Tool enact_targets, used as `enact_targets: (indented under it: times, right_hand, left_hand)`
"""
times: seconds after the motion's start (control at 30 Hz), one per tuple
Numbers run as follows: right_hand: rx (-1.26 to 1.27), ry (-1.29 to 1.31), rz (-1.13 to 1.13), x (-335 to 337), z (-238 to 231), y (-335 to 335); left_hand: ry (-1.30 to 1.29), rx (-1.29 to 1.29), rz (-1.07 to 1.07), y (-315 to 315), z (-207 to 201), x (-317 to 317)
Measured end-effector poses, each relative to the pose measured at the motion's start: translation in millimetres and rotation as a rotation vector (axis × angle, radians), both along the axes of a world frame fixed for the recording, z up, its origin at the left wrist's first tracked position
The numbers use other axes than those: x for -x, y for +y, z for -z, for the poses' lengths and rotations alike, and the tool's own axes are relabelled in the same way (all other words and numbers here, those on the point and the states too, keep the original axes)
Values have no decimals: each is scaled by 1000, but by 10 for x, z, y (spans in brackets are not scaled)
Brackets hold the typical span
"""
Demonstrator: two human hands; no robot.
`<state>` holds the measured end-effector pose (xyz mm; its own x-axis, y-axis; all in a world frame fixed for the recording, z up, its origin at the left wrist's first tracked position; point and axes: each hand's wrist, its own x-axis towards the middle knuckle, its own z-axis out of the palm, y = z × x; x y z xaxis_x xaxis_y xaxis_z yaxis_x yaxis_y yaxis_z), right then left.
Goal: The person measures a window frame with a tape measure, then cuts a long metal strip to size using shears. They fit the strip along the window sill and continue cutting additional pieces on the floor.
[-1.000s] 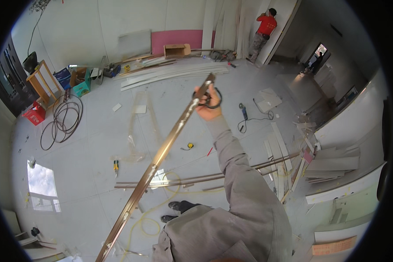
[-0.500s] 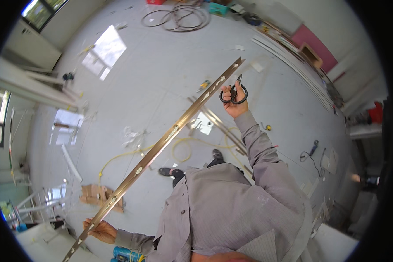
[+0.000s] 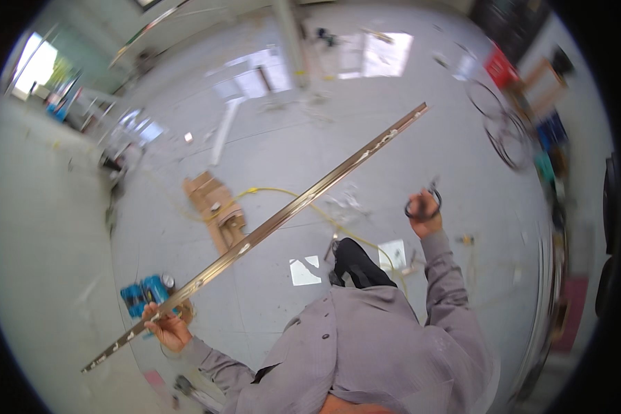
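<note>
A long bronze-coloured metal trim strip (image 3: 276, 219) slants across the view, from low left to upper right. Blobs of whitish adhesive dot its channel side. My left hand (image 3: 169, 330) grips it near its lower end, with fingers wrapped on its edge. My right hand (image 3: 424, 214) is closed round a pair of black-handled scissors (image 3: 440, 199), blades pointing up and away. The scissors stay apart from the strip, to the right of its far end. Motion blurs the right hand and the blades somewhat.
A teal air compressor (image 3: 147, 293) stands on the floor beside my left hand. Torn cardboard (image 3: 210, 207) lies beyond it. Across the floor runs a yellow hose (image 3: 283, 192). Coiled hose (image 3: 507, 134) and a red box (image 3: 501, 67) are far right; a pale wall (image 3: 41, 262) rises at left.
My body has turned to the left, so the room has swung rightward in view. The strip and scissors have come along in my hands. The compressor now shows fully beside my left hand.
</note>
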<state>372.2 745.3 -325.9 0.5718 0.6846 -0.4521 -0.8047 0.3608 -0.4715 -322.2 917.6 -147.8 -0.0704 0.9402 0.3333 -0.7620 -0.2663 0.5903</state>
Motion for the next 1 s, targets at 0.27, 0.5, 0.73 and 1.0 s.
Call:
enact_targets:
  times: [0.27, 0.5, 0.73, 1.0]
  right_hand:
    - [136, 110, -262, -313, 1187, 2355]
    - [310, -301, -672, -397, 690, 5427]
    - [439, -1459, -910, -615, -211, 8233]
    - [719, -1742, -807, -1636, 108, 10349]
  left_hand:
    - [238, -33, -612, 1068, 306, -125]
    - [461, 53, -944, 3129, -489, -745]
    - [826, 167, -1099, 5302, -884, -1245]
    - [1197, 171, -1073, 8767, -907, -1952]
